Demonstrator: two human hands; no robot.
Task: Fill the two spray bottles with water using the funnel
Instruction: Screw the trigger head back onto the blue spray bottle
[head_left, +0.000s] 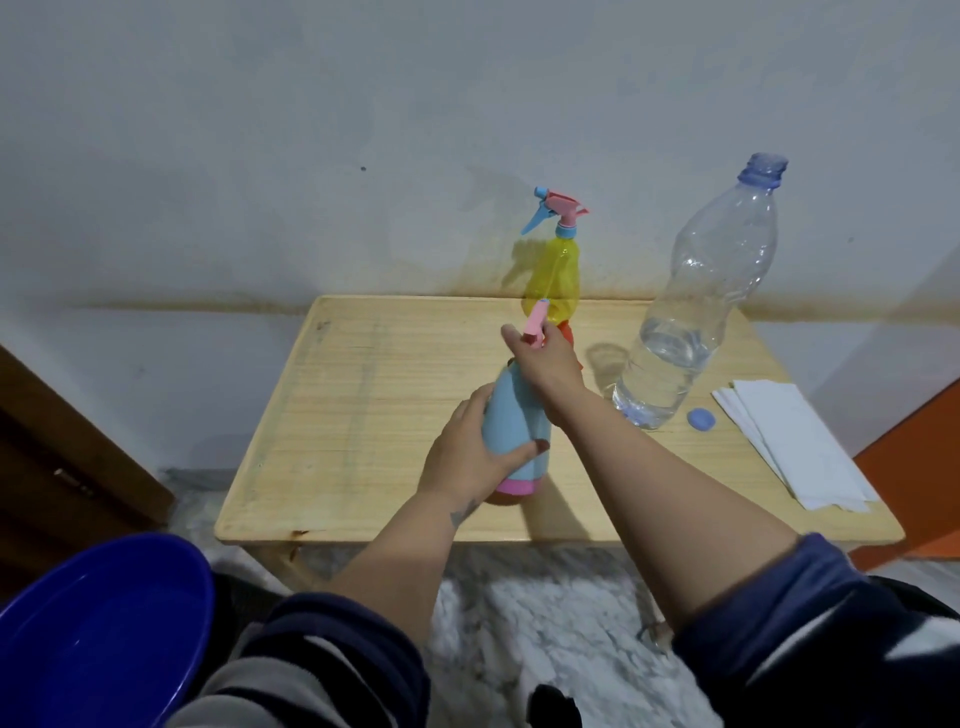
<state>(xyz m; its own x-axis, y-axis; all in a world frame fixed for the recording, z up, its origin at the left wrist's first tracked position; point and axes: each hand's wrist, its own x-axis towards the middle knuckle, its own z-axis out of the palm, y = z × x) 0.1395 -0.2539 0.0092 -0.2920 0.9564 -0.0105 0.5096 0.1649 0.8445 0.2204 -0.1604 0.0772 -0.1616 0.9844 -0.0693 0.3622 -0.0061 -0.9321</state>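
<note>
A light blue spray bottle (514, 421) with a pink base band stands on the wooden table (363, 415). My left hand (467, 452) wraps around its body. My right hand (545, 358) is closed over its pink spray head (535, 322) at the top. Behind it, near the wall, a yellow spray bottle (553, 275) stands with a pink and blue head attached. An orange piece (567, 330), perhaps the funnel, shows just behind my right hand, mostly hidden. To the right is a large clear water bottle (691, 312), uncapped and roughly a third full.
A blue cap (700, 419) lies beside the water bottle. White paper napkins (795, 441) are stacked at the table's right edge. A blue basin (98, 634) holding water sits at the lower left, off the table. A white wall rises right behind the table.
</note>
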